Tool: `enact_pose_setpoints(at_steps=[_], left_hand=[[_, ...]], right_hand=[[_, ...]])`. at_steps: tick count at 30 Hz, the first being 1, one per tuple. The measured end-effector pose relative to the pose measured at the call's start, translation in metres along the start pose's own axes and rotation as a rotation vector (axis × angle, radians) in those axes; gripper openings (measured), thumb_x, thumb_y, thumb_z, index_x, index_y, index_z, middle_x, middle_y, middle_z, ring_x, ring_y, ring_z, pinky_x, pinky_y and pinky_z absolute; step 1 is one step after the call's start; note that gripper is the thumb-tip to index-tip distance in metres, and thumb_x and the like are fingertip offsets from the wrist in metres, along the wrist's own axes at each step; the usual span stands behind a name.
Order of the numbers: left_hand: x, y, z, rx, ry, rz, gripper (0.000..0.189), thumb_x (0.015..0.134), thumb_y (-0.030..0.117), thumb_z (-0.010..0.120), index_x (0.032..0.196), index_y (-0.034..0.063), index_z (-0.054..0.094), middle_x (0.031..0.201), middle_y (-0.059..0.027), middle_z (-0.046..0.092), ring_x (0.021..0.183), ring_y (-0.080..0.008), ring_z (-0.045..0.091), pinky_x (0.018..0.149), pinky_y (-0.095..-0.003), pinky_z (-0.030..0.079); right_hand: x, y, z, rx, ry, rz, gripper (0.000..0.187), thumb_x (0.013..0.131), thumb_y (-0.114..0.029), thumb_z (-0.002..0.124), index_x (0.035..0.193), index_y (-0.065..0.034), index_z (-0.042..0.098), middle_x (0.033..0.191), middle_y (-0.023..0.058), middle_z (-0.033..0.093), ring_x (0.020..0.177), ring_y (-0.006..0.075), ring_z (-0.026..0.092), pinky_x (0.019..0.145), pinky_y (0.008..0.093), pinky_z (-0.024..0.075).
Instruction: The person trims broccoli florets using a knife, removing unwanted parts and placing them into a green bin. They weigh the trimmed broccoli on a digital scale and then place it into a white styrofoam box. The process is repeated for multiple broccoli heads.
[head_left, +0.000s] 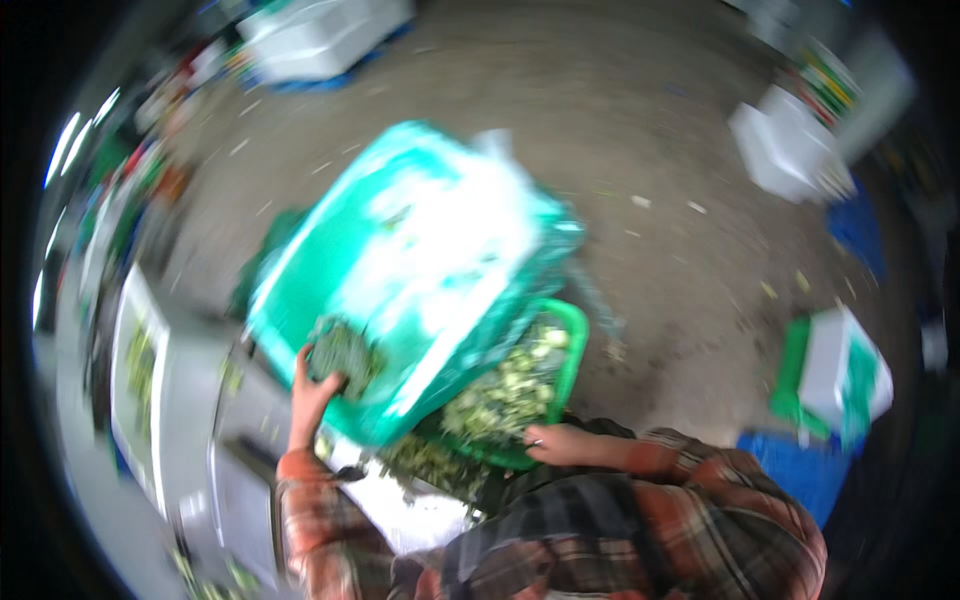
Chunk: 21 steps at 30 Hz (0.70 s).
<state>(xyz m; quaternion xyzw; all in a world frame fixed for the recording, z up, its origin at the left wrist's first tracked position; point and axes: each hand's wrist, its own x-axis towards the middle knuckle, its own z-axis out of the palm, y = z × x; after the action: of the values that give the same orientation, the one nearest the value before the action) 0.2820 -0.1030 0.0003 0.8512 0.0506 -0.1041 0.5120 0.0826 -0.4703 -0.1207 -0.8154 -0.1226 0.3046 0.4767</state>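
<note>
A head of broccoli (341, 356) is in my left hand (313, 397), thumb and fingers around it. The hand is over the near left corner of a large green plastic crate (292, 300), whose inside looks lined with shiny plastic film (442, 240). My right hand (553, 444) is curled at the near edge of a bright green basket (576, 349). Pale green vegetable trimmings (506, 394) fill that basket. Something small and dark shows at the right fingers, but blur hides what it is and whether it is gripped.
Leafy scraps (435, 465) lie close to my body. White foam boxes stand at left (187, 390), far left (322, 37) and right (787, 142). Another white box (840, 375) leans by a green one above a blue surface (799, 469). Bits litter the concrete floor (637, 247).
</note>
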Motion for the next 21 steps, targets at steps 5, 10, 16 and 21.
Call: enact_pose_setpoints(at_steps=[5,10,16,21], left_hand=[[-0.150,-0.039,-0.034,-0.893,0.188,-0.122,0.054,0.089,0.039,0.043,0.131,0.0056,0.034,0.121,-0.0126,0.050,0.100,-0.0277,0.058,0.075,-0.0406,0.054],[-0.268,-0.049,0.010,-1.339,0.315,-0.340,0.062,0.089,0.049,0.034,0.133,0.0050,0.034,0.125,-0.0174,0.048,0.105,-0.0363,0.055,0.077,-0.0463,0.055],[-0.343,-0.094,0.054,-1.387,0.454,-0.574,0.072,0.084,0.057,0.035,0.130,0.0011,0.037,0.113,-0.0267,0.054,0.088,-0.0418,0.062,0.069,-0.0422,0.058],[-0.355,-0.089,0.063,-1.091,0.627,-0.392,0.077,0.084,0.064,0.040,0.135,0.0065,0.029,0.121,-0.0191,0.049,0.105,-0.0308,0.053,0.066,-0.0361,0.054]], right_hand=[[0.013,-0.061,-0.003,-0.042,-0.108,-0.166,0.021,0.082,-0.013,0.053,0.098,0.0000,0.049,0.096,0.0199,0.058,0.087,0.0368,0.057,0.074,0.0409,0.0460],[0.031,-0.109,0.027,-0.230,-0.126,-0.584,0.020,0.083,-0.012,0.054,0.101,-0.0036,0.050,0.094,0.0153,0.055,0.078,0.0368,0.058,0.066,0.0418,0.0489],[0.060,-0.152,0.096,-0.380,-0.354,-0.783,0.022,0.085,-0.013,0.052,0.104,-0.0038,0.045,0.086,0.0179,0.056,0.067,0.0381,0.058,0.057,0.0457,0.0473],[0.073,-0.154,0.122,-0.517,-0.480,-0.760,0.020,0.085,-0.012,0.050,0.101,-0.0021,0.043,0.073,0.0197,0.057,0.064,0.0379,0.058,0.057,0.0460,0.0469]])
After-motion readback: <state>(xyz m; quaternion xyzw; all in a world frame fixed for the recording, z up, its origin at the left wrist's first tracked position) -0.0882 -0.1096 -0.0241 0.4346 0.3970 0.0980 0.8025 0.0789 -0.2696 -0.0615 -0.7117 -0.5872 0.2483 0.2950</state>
